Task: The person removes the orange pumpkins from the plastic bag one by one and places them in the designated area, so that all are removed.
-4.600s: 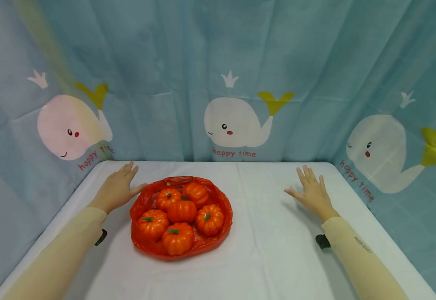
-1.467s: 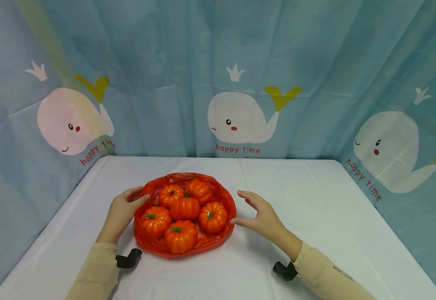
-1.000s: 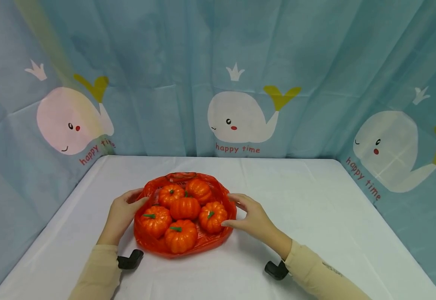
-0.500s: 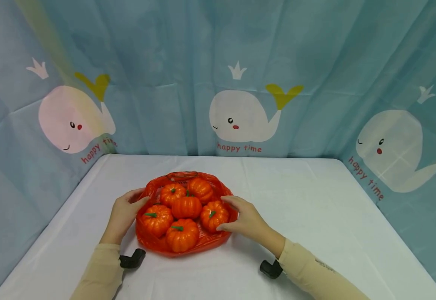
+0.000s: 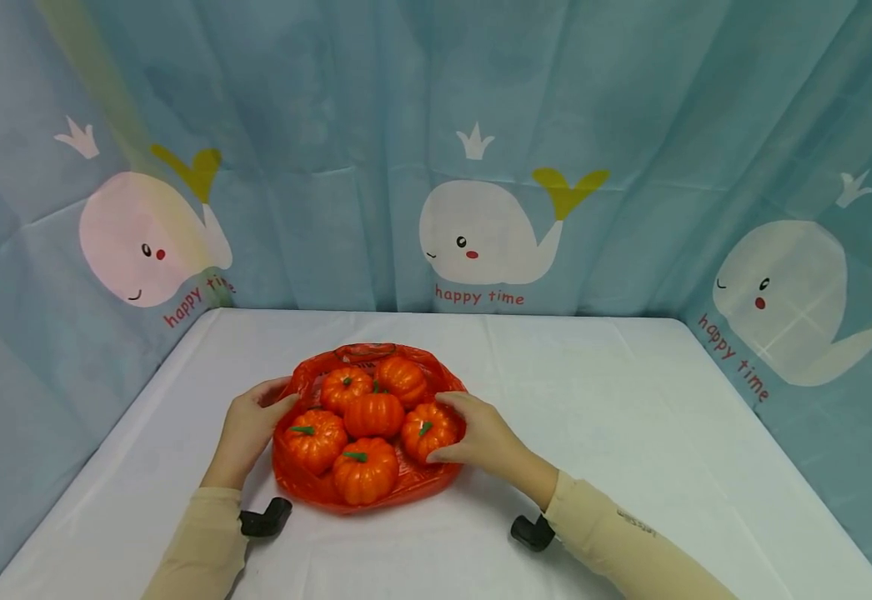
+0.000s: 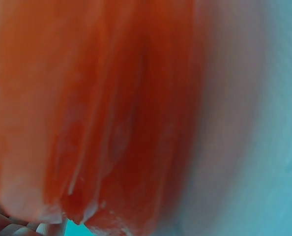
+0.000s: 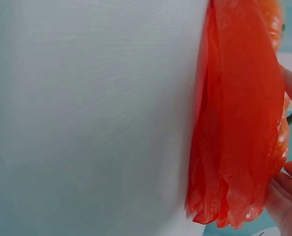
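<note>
A red plastic bag lies spread open like a shallow bowl on the table, with several small orange pumpkins inside, most showing green stems. My left hand holds the bag's left rim, thumb over the edge and fingers outside it. At the right side, my right hand curves its thumb and fingers round the rightmost pumpkin, which still sits in the bag. Folded red plastic fills the left wrist view, blurred. In the right wrist view, the bag's outer wall hides most of the pumpkins.
White cloth covers the table. A blue curtain with printed whales hangs along the back and both sides. Black wrist mounts stick out below the beige sleeves.
From wide apart, both hands have come to the bag. The left has stayed at the rim lately, while the right has moved left over the rim and closed round the rightmost pumpkin.
</note>
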`<state>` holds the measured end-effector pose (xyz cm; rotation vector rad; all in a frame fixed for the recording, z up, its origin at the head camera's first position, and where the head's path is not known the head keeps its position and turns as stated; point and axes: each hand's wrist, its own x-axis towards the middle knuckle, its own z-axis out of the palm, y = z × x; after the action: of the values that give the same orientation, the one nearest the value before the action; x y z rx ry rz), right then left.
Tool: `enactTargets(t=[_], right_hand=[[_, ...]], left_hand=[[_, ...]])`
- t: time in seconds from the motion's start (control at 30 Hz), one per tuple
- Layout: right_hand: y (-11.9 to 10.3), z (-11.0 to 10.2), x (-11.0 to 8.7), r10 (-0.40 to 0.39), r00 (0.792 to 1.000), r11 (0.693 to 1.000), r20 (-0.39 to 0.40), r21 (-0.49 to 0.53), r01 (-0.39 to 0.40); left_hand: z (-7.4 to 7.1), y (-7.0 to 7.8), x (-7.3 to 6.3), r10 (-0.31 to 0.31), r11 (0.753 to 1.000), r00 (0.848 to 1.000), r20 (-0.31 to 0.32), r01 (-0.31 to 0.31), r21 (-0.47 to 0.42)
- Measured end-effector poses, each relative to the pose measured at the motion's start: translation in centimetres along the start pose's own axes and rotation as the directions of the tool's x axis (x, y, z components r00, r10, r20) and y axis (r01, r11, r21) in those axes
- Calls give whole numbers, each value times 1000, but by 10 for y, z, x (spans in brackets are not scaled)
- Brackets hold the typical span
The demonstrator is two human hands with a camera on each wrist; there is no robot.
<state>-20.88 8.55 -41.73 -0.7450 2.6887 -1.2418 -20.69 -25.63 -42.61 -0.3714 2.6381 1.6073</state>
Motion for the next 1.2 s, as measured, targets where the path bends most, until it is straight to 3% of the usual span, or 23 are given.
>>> enactTargets(t=[0.3, 0.7, 1.2], right_hand=[[-2, 4, 6, 23, 997, 996, 68, -92, -17], [-1, 7, 8, 27, 998, 994, 62, -103, -20], [-11, -12, -2, 2, 997, 999, -74, -54, -6]], left_hand=[[1, 0, 3, 21, 1000, 1000, -18, -21, 7], [1, 0, 2, 5, 1000, 1000, -8, -5, 10], [0, 0, 3, 6, 1000, 1000, -25, -5, 22]])
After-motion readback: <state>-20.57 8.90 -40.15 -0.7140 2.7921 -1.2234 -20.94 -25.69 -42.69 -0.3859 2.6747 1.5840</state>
